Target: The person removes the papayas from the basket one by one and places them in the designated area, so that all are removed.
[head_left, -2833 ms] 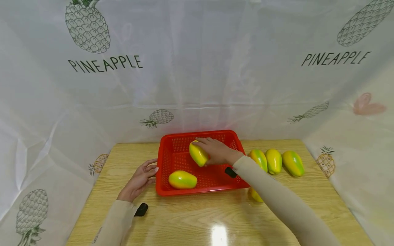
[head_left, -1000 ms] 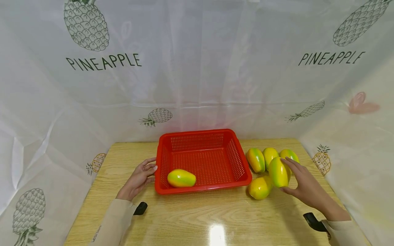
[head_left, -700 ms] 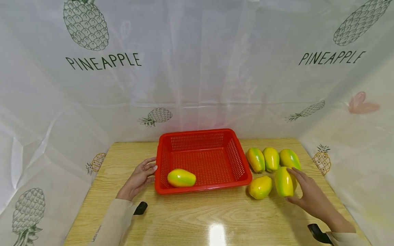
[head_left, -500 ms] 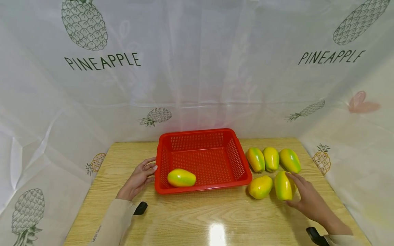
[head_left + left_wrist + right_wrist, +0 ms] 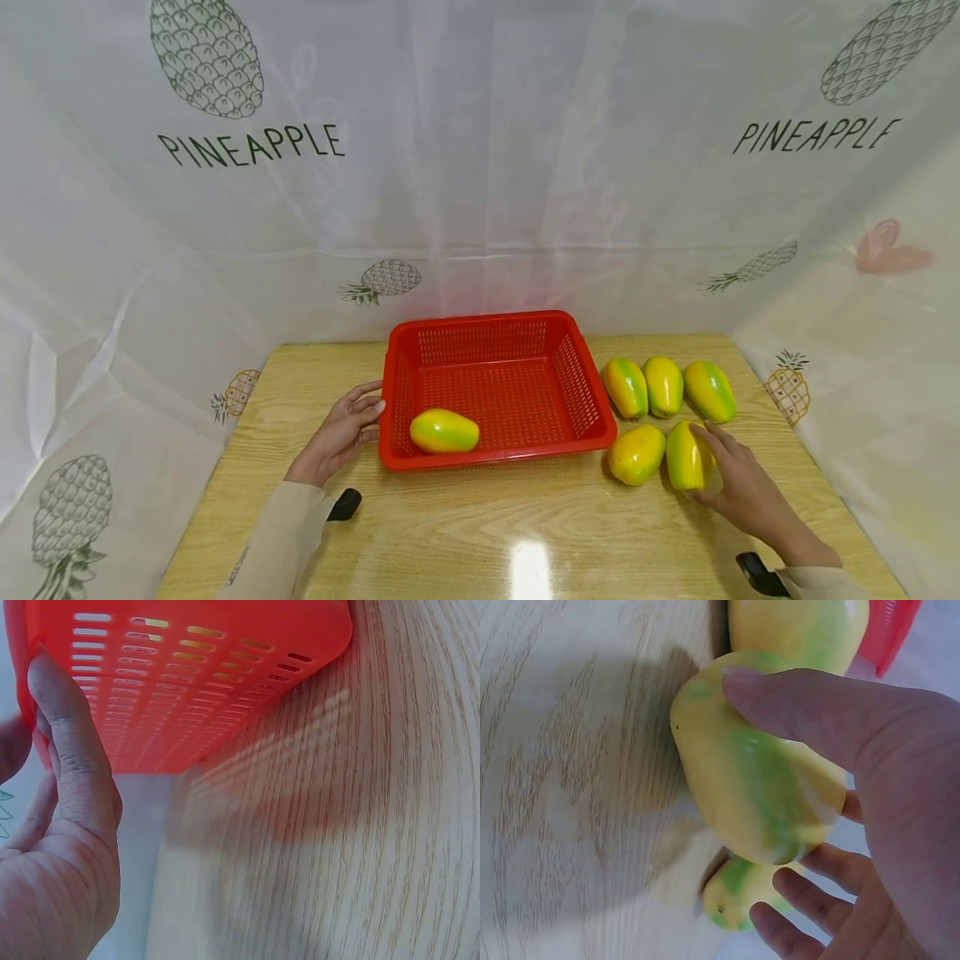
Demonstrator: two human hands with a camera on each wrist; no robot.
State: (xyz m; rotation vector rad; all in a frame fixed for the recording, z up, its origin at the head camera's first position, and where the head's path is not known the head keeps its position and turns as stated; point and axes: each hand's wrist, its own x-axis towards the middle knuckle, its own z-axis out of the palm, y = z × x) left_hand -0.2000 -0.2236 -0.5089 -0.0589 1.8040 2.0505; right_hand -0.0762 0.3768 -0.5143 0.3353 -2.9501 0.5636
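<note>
My right hand (image 5: 750,487) holds a yellow-green papaya (image 5: 684,456) low at the table's right side. In the right wrist view its thumb (image 5: 802,705) lies along the papaya, with the other fingertips around the opposite side and below. Just left of it lies another papaya (image 5: 636,455). A red slotted plastic basket (image 5: 510,457) stands at the middle back, with one papaya (image 5: 444,431) in its front left corner. My left hand (image 5: 341,433) grips the basket's left rim; the left wrist view shows thumb and fingers at that edge.
Behind the held fruit, three papayas stand in a row, the leftmost papaya (image 5: 626,387) close to the basket's right side. The wooden table (image 5: 450,533) is backed by a white curtain (image 5: 487,167) with pineapple prints. Black straps circle both wrists.
The right hand has carried a papaya out of the basket to the right and lowered it in front of the row, beside the front papaya. The left hand has stayed at the basket rim.
</note>
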